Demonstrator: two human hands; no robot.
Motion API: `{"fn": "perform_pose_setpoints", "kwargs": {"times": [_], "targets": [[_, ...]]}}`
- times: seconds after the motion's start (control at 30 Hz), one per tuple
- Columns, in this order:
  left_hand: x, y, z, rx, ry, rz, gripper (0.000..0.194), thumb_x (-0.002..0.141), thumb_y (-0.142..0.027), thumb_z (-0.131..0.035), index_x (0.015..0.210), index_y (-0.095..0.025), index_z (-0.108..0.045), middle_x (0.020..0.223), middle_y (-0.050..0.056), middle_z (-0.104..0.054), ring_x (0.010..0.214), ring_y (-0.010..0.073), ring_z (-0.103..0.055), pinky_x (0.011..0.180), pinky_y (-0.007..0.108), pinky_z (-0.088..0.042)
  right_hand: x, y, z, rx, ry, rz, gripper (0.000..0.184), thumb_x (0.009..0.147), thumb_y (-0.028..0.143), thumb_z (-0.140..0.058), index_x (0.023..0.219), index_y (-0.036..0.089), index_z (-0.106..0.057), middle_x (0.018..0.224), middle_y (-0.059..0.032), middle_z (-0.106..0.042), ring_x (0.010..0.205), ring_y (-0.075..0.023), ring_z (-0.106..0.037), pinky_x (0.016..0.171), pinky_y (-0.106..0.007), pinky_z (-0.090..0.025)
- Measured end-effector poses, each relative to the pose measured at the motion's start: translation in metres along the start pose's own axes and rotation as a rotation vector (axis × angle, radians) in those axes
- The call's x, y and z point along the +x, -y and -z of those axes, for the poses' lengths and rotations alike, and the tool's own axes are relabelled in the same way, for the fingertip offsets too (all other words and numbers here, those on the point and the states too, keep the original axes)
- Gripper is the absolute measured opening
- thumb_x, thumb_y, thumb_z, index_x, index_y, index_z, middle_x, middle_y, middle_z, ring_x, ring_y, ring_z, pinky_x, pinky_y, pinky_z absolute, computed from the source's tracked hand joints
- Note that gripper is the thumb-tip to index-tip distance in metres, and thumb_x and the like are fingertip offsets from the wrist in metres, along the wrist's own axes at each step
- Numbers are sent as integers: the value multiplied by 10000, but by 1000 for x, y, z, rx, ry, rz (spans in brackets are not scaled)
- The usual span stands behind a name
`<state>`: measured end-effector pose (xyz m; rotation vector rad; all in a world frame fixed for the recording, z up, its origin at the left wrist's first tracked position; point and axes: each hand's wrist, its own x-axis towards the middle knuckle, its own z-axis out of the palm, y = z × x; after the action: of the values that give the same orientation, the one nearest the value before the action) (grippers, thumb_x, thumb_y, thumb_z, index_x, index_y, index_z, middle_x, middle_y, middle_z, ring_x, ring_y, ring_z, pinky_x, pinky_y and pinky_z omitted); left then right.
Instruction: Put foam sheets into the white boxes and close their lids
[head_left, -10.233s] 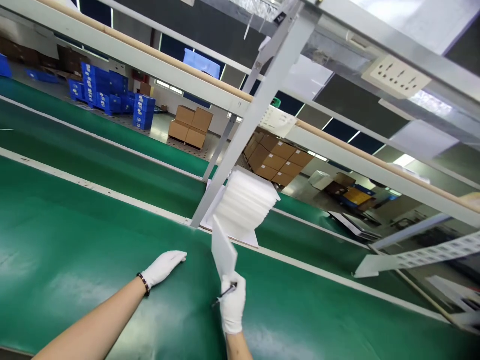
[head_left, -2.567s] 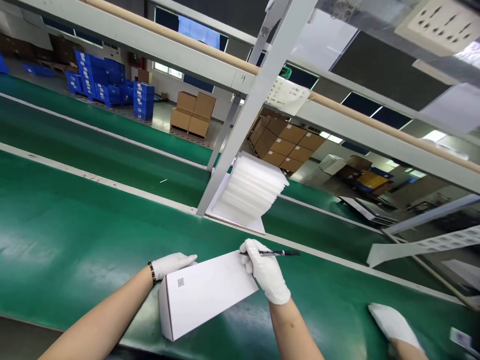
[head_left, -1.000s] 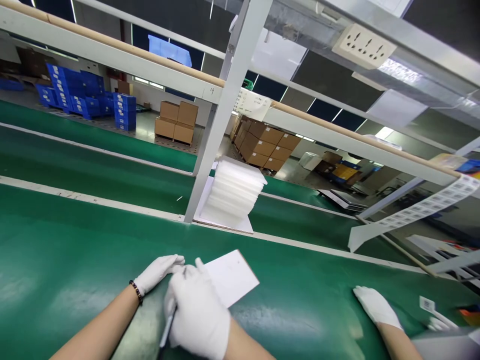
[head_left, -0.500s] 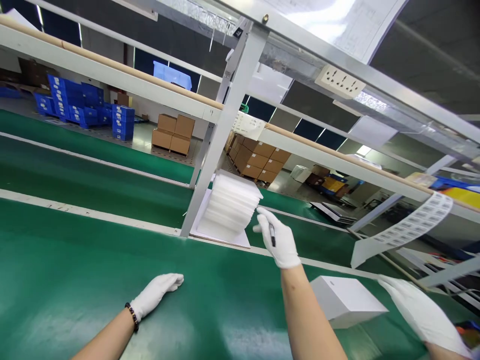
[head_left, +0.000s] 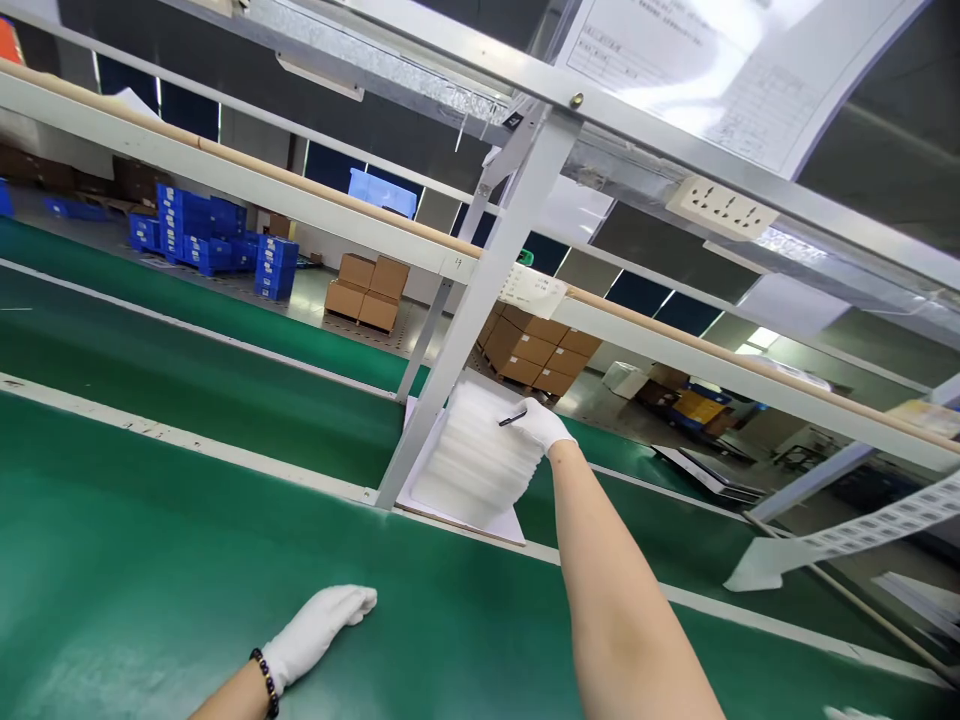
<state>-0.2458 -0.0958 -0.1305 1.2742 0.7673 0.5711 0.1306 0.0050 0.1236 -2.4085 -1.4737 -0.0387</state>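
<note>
My right hand [head_left: 541,424], in a white glove, reaches out to the top of a stack of white foam sheets [head_left: 472,462] beside the slanted metal post [head_left: 480,300]. A black pen [head_left: 513,417] is gripped in that hand, its tip lying over the top sheet. My left hand [head_left: 319,628], also gloved and with a dark bead bracelet at the wrist, rests flat on the green conveyor belt [head_left: 150,560] with its fingers stretched and nothing in it.
A white board [head_left: 495,522] lies under the foam stack. Overhead run metal shelf rails, a power strip [head_left: 721,208] and a hanging paper sheet [head_left: 712,60]. A strip of labels [head_left: 847,535] hangs at the right. Brown cartons and blue crates stand far behind.
The white box that lay under my hands has gone off to the right and out of view. My right hand, pen in it, has risen from the belt to the foam stack.
</note>
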Motion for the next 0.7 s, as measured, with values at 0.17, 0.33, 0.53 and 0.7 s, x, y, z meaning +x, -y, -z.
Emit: {"fn": "perform_pose_setpoints", "kwargs": {"times": [0.17,0.33,0.53,0.7], "targets": [[0,-1,-1,36,4,-8,695,715,-781,-572,1011,-175,-737,1155,101,-716,1118,298,-622,1028,389,-466,0,-1,-1,-60,-71,0,199,841,383,-660,907,200,-620,789,-66,-662,703,-213,-594,629,-282,-402],[-2,-4,0,17,2,-20,612,748,-722,-587,996,-187,-748,1145,88,-722,1126,293,-618,1023,386,-465,-33,4,-2,-41,-308,1,235,888,238,-492,1071,153,-612,925,-137,-676,868,-271,-627,748,-345,-452],[-1,-2,3,-10,3,-23,635,726,-712,-617,1031,-170,-743,1173,108,-714,1144,295,-617,1037,382,-458,-169,-18,-57,459,-805,372,177,882,387,-550,870,211,-540,1314,-193,-566,1144,-308,-586,958,-473,-476],[-3,1,2,45,-16,-38,597,781,-685,-575,1043,-173,-736,1177,99,-712,1125,283,-624,1033,379,-458,-294,-21,-170,720,-461,377,211,887,260,-555,707,229,-451,1302,-150,-594,1168,-279,-598,939,-440,-517]]}}
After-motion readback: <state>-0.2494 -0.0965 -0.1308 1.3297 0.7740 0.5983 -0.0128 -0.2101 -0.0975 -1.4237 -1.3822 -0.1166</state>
